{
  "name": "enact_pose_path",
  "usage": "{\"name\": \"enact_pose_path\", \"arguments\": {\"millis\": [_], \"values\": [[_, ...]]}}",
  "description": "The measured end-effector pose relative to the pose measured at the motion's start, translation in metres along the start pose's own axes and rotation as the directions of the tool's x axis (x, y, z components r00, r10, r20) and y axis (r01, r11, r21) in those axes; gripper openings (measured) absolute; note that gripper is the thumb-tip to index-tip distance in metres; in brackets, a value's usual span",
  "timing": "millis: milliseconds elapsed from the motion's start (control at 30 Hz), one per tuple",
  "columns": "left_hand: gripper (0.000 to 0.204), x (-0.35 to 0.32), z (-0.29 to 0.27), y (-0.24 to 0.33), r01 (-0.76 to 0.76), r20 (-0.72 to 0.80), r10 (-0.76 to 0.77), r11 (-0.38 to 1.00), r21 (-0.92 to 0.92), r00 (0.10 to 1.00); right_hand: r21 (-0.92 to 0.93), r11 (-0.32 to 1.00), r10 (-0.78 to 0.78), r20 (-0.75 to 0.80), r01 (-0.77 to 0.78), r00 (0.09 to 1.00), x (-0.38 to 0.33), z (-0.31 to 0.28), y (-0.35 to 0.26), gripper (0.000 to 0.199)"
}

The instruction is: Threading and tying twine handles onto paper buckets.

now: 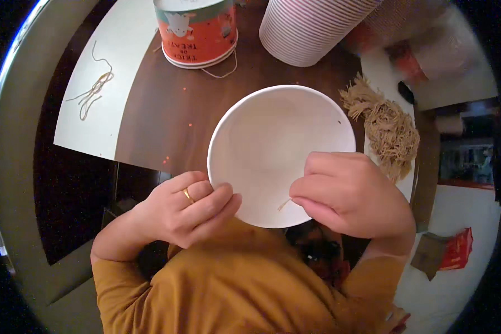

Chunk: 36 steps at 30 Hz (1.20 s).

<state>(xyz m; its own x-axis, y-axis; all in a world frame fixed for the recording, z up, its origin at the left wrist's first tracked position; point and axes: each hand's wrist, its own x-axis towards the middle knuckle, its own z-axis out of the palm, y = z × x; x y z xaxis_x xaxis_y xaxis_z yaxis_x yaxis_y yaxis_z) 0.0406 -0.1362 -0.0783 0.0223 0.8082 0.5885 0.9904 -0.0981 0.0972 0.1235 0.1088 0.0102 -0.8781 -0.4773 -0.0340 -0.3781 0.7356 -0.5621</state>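
Observation:
A white round paper bucket (267,131) is tilted with its mouth toward me, at the near edge of the brown table. My left hand (192,203), a ring on one finger, is closed on the rim at the lower left. Inside the near right of the rim, my right hand (348,192) pinches a thin piece of twine (283,206). Its frayed end sticks out past the fingertips toward the left. The rest of that twine is hidden by the hand and the bucket's wall.
An orange and green printed bucket (200,36) with a string handle stands at the far left. Beyond my bucket leans a tall stack of white buckets (312,28). A tan twine bundle (392,131) lies right; loose twine strands (97,86) lie left.

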Motion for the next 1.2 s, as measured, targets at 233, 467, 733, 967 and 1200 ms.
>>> {"name": "enact_pose_path", "arguments": {"millis": [233,467,733,967,1200], "values": [[0.026,-0.002,0.011,0.002,-0.069,-0.066,0.07,0.997,0.021,0.995,0.053,0.999,0.014,-0.05,-0.011,0.999,0.004,0.02,0.003,0.005],[0.023,-0.015,0.028,0.006,-0.095,-0.177,0.081,0.993,-0.075,0.981,0.06,0.998,-0.006,-0.15,0.015,0.989,-0.001,0.046,0.01,0.004],[0.023,-0.019,0.039,0.011,-0.112,-0.233,0.091,0.991,-0.079,0.968,0.012,1.0,-0.027,-0.062,0.028,0.998,0.004,0.053,0.008,0.009],[0.022,-0.017,0.042,0.008,-0.113,-0.265,0.086,0.99,-0.087,0.961,0.042,0.999,-0.002,-0.043,0.003,0.999,0.008,0.052,0.011,0.008],[0.023,-0.012,0.04,0.01,-0.089,-0.257,0.066,0.993,-0.079,0.964,0.075,0.997,-0.023,-0.019,0.024,1.0,0.008,0.047,0.012,0.007]]}}
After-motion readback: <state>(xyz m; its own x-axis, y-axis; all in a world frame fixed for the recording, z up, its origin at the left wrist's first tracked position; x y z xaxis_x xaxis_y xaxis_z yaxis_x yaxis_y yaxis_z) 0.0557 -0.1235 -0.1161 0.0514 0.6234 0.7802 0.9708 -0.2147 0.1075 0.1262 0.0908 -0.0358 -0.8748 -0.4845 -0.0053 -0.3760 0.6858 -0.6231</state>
